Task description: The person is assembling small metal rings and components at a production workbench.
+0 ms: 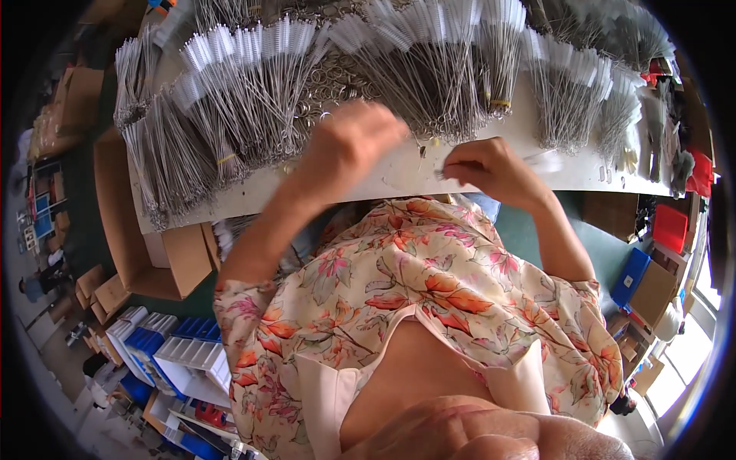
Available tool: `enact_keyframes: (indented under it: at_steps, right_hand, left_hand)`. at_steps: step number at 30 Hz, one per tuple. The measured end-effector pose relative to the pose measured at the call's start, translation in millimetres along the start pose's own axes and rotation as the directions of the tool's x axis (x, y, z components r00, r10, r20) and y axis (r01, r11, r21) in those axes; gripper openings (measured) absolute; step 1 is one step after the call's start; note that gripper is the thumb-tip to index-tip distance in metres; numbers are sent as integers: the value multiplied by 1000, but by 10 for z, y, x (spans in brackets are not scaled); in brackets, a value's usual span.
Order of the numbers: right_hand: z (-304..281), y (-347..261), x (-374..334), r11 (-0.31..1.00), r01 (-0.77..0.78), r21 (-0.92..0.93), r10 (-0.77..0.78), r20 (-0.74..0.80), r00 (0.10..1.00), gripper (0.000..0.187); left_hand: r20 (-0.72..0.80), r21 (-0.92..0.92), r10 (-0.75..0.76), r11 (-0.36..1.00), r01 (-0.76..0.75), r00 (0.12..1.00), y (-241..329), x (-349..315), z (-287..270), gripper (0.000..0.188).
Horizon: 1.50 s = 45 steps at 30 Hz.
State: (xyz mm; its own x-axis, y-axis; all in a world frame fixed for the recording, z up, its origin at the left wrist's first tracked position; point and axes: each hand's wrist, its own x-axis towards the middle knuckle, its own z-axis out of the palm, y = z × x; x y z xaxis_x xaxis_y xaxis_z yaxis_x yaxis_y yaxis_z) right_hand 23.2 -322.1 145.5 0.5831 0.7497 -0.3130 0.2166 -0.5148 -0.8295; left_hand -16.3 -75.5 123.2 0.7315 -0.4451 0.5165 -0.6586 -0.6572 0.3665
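My left hand (356,138) is smeared by motion over the table, beside a pile of metal rings (326,80); its fingers cannot be made out. Near the front edge, my right hand (491,169) is closed, fingertips pinched together. A tiny shiny loop shows at those fingertips, and the blurred white bristles of a wire brush (544,160) stick out past the back of the hand. The brush's shaft is hidden by the hand. Bundles of wire brushes (452,69) with white bristles and looped ends lie just beyond both hands.
More brush bundles (172,157) cover the white table (368,175) at left, and others (571,100) at right. An open cardboard box (123,222) stands left of the table. A red bin (670,228) and a blue bin (631,276) are at right.
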Motion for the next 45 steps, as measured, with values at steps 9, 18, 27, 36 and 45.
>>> enact_keyframes:
  at_steps: [9,18,27,36,45]
  right_hand:
    - [173,258,-211,947,-35,-320,-66,-300,952,7]
    - [-67,-329,145,844,243,478,-50,-381,923,11]
    - [-46,-529,621,872,428,238,-262,-512,818,12]
    - [34,-498,654,876,399,271,-233,-486,842,15]
    - [43,-546,624,829,379,411,-225,-375,899,14]
  left_hand:
    - [193,181,-135,978,100,972,-891,202,45,12]
    - [-147,-48,-320,947,317,936,-555,235,-146,12]
    - [-151,-742,-776,498,449,613,-80,260,-132,15]
    - [-170,-529,-701,658,536,693,-52,211,-170,16]
    - [-190,-602,-607,693,397,771,118,243,-134,11]
